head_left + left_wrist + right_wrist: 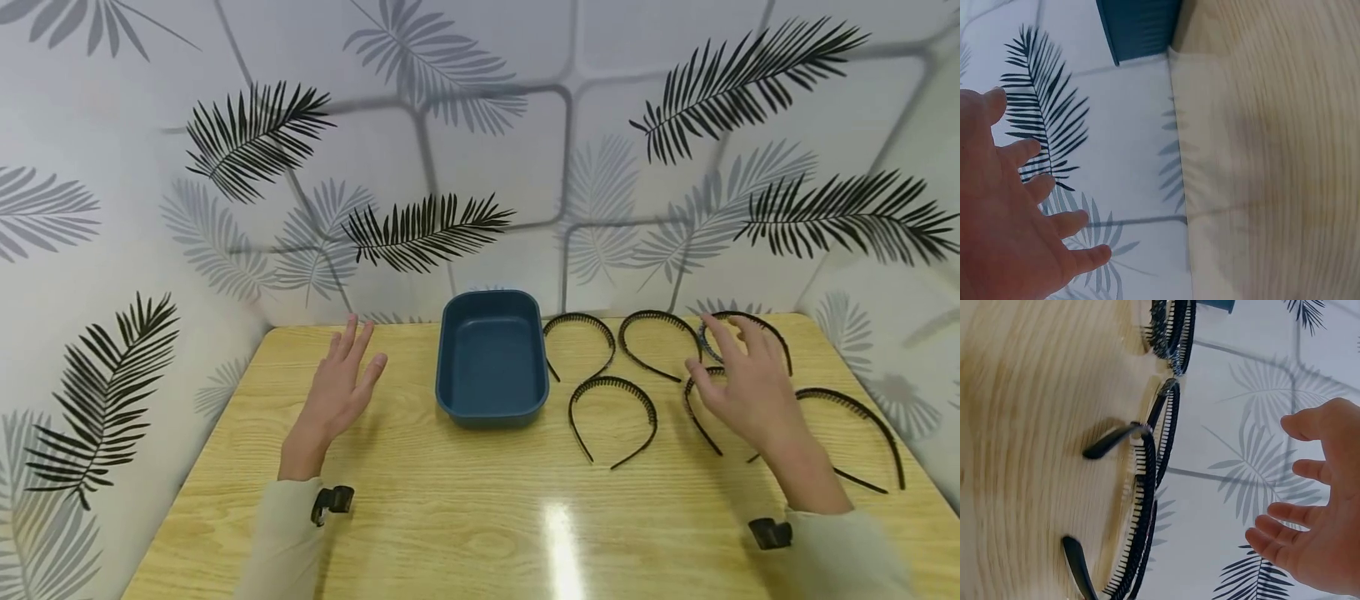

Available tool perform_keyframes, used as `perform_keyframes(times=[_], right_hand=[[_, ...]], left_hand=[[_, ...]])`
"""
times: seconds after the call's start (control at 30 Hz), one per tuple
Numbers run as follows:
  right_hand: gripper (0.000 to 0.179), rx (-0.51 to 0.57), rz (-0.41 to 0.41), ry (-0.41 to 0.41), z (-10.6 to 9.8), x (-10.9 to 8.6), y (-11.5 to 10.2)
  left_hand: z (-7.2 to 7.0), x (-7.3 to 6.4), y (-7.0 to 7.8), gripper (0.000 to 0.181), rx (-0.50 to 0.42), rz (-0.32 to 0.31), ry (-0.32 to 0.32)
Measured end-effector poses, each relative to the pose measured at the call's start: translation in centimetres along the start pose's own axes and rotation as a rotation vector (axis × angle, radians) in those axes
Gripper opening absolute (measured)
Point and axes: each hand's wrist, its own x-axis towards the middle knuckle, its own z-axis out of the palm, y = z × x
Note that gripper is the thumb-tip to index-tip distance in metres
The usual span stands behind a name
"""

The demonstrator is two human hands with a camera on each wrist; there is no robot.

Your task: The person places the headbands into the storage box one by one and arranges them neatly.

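Observation:
My left hand [337, 390] hovers over the table left of the dark blue bin [491, 419], its fingers extended and nothing in them. In the left wrist view, the bin's side [1141, 31] shows at the top, apart from that hand. My right hand [753, 396] is raised above the black toothed headbands at the right, fingers spread and holding nothing. It partly hides a headband [697, 408] beneath it and a patterned one [776, 329] behind. Another headband [855, 402] lies to its right. In the right wrist view, a headband [1147, 487] stands out close up, apart from the fingers.
Between the bin and my right hand, more headbands [613, 381] lie with their ends toward me. The wood table [450, 517] meets leaf-patterned walls [495, 167] at the back and sides. Each sleeve carries a small black clip [333, 500] at the wrist.

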Motion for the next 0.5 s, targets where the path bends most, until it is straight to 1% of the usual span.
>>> perform_keyframes(times=[0.13, 0.23, 0.3, 0.4, 0.5], right_hand=[[0.064, 0.063, -0.031, 0.038, 0.6, -0.4, -1.0], [0.064, 0.128, -0.005, 0.018, 1.2, -0.8, -1.8], [0.063, 0.156, 0.029, -0.006, 1.4, -0.9, -2.3], [0.061, 0.172, 0.069, -0.047, 1.6, -0.9, -2.5], [0.060, 0.180, 0.093, -0.078, 1.5, -0.9, -2.3]], left_hand=[[1.1, -0.4, 0.6, 0.064, -0.101, 0.019, 0.007], [1.8, -0.9, 0.9, 0.064, -0.165, 0.018, 0.000], [2.2, -0.9, 1.3, 0.063, -0.199, 0.029, -0.002], [2.8, -0.4, 2.1, 0.062, -0.245, 0.051, -0.003], [3.8, 0.3, 3.0, 0.062, -0.289, 0.064, 0.003]])
